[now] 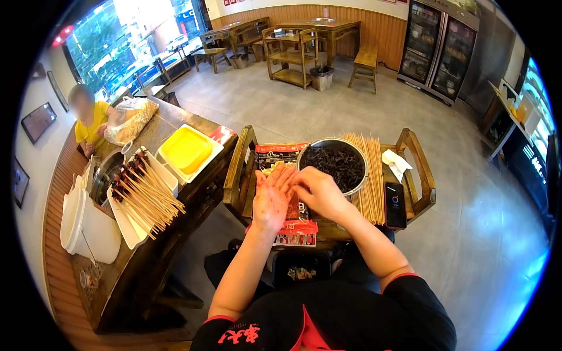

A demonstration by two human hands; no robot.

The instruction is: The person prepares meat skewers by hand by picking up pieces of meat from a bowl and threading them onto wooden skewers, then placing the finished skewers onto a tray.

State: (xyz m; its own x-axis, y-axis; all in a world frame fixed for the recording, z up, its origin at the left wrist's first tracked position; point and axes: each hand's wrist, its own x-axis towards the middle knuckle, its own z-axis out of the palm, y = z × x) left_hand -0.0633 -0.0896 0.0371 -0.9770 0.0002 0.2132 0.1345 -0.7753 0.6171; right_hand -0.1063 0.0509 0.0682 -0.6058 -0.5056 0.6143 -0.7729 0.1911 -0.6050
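My left hand [273, 197] is turned palm up with its fingers stretched out, and red stains mark the palm. Against its fingertips rest the bent fingers of my right hand [319, 188]; whether they pinch something small cannot be seen. Both hands are over a red and black printed plastic package [298, 213], partly hidden by them. A steel bowl [365, 177] full of dark, shredded food [336, 164] stands just beyond my right hand. To the bowl's right lies a thick row of bare bamboo skewers [371, 193].
A phone [395, 205] and crumpled tissue [396, 164] lie on the wooden cart [325, 234]. The left table [184, 115] holds loaded skewers [147, 193] on a white tray [127, 230], a yellow tray [186, 150], a white bucket [94, 232] and a plastic bag [131, 120]. A person [90, 118] sits behind it. Below me is a bin [302, 265].
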